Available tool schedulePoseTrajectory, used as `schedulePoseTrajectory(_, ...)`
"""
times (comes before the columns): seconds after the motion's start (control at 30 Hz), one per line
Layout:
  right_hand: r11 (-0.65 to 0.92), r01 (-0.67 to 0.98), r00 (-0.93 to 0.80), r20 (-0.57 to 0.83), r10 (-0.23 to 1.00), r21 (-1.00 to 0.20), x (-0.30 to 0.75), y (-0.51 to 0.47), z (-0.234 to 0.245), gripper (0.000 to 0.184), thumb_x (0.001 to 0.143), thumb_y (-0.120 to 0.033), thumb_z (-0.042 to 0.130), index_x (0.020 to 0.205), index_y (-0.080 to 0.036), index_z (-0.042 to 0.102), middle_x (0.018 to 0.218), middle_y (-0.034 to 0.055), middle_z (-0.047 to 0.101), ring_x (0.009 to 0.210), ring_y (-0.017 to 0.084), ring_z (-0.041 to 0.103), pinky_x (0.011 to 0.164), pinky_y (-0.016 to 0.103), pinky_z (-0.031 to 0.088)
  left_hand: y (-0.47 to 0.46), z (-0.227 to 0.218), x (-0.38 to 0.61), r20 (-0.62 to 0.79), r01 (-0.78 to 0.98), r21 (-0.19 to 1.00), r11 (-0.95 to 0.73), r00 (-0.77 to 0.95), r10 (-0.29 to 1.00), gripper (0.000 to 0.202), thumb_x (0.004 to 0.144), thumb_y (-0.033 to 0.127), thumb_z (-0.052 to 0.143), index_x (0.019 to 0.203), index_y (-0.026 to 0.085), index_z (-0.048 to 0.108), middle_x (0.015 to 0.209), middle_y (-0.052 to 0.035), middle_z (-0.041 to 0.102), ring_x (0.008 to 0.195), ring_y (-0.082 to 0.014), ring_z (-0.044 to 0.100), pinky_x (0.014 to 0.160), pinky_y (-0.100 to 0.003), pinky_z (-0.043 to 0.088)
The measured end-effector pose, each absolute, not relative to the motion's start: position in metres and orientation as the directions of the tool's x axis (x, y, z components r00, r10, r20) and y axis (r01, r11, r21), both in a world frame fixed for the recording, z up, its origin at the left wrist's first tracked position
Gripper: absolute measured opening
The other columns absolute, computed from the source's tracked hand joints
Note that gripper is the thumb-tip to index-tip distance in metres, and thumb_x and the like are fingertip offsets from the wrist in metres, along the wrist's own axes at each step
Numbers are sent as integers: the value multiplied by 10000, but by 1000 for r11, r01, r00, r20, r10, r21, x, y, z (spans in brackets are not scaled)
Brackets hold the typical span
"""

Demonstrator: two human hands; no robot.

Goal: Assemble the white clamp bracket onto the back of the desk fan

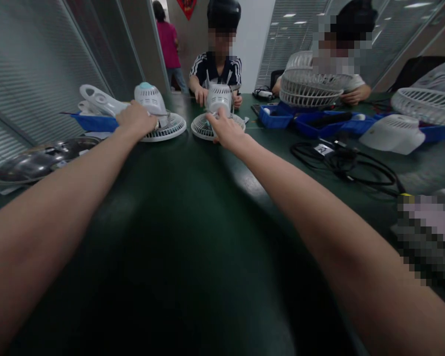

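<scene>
Two bare forearms (66, 198) stretch over the dark green tabletop (193, 237), reaching toward a pair of white fan assemblies at its far side. Beside me, the left hand (135, 120) is at the left motor housing (150, 103), which sits on a round grille (172, 128); its fingers are mostly hidden, so I can't tell whether they grip. The right hand (228, 129) is at the foot of the other motor housing (219, 94), above a second grille (199, 129). Its fingers look a little apart, but I can't tell whether they're clamped on anything. Opposite, a co-worker (217, 69) has a hand on either side of that second housing. Left lie a blue tray (96, 123) and shiny metal pieces (40, 160); right, a coiled black cable (374, 170).
</scene>
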State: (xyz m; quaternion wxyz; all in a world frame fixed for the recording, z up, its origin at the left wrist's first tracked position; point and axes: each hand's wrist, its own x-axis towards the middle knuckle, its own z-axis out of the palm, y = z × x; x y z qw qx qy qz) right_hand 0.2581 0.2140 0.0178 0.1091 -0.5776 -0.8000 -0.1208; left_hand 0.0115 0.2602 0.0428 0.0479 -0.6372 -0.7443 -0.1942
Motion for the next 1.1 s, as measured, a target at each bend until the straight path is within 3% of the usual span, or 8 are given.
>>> schedulePoseTrajectory(0.23, 254, 967, -231, 334, 914, -26, 244, 252, 11, 578, 829, -57, 531, 1361, -185, 341, 1360, 212, 309, 1045, 329, 596, 805, 463, 513, 238, 64, -1, 268, 998, 26, -58, 49, 962, 364, 815, 389, 572, 954, 53, 576, 1021, -107, 627, 997, -257, 536, 898, -371, 430)
schedulePoseTrajectory(0.4, 240, 971, -226, 289, 930, -13, 247, 248, 15, 845, 715, -103, 703, 1419, -201, 246, 1414, 220, 268, 1172, 372, 491, 864, 494, 481, 212, 69, 7, 277, 985, -65, -161, 173, 945, 355, 759, 466, 588, 815, 116, 612, 832, -104, 631, 861, -270, 587, 778, -361, 463)
schedulePoseTrajectory(0.53, 238, 970, -239, 329, 913, 44, 263, 227, 29, 959, 704, -121, 703, 1462, -228, 125, 1354, 193, 418, 1119, 346, 532, 839, 471, 484, 180, 72, 11, 290, 964, -92, -251, 267, 919, 346, 723, 499, 601, 825, 169, 603, 725, -77, 608, 722, -270, 604, 643, -346, 450)
schedulePoseTrajectory(0.63, 214, 976, -215, 381, 899, 46, 281, 211, 47, 713, 794, -193, 615, 1417, -178, 268, 1255, 177, 532, 1070, 321, 561, 828, 433, 466, 148, 78, 4, 242, 935, -13, -355, 347, 906, 315, 715, 496, 600, 799, 194, 582, 659, -51, 585, 617, -239, 577, 576, -325, 409)
schedulePoseTrajectory(0.73, 251, 968, -238, 406, 882, 21, 293, 192, 68, 333, 894, -344, 487, 1144, -137, 559, 1104, 155, 613, 1009, 282, 573, 812, 385, 436, 115, 89, -8, 102, 893, 91, -441, 433, 896, 309, 702, 511, 608, 751, 210, 557, 665, -49, 598, 586, -216, 553, 547, -303, 374)
schedulePoseTrajectory(0.83, 407, 912, -344, 448, 825, -48, 285, 160, 89, 431, 946, -463, 353, 867, -130, 615, 854, 100, 636, 836, 203, 572, 746, 316, 403, 90, 98, -21, -28, 838, 213, -502, 519, 855, 297, 714, 512, 600, 751, 220, 560, 718, -55, 625, 613, -207, 553, 563, -293, 379)
schedulePoseTrajectory(0.97, 714, 680, -564, 502, 656, -169, 253, 100, 111, 529, 977, -504, 228, 813, -136, 571, 765, 37, 586, 715, 123, 509, 683, 260, 350, 77, 102, -31, -111, 793, 336, -509, 570, 814, 239, 684, 444, 669, 809, 243, 632, 797, -55, 648, 680, -224, 594, 599, -287, 411)
schedulePoseTrajectory(1.1, 740, 660, -662, 363, 656, -131, 232, 55, 125, 503, 928, -580, 331, 812, -147, 560, 699, 10, 539, 631, 111, 457, 603, 250, 307, 68, 112, -18, 33, 773, 319, -548, 569, 822, 210, 679, 329, 693, 874, 253, 682, 873, -31, 660, 806, -239, 628, 690, -277, 434)
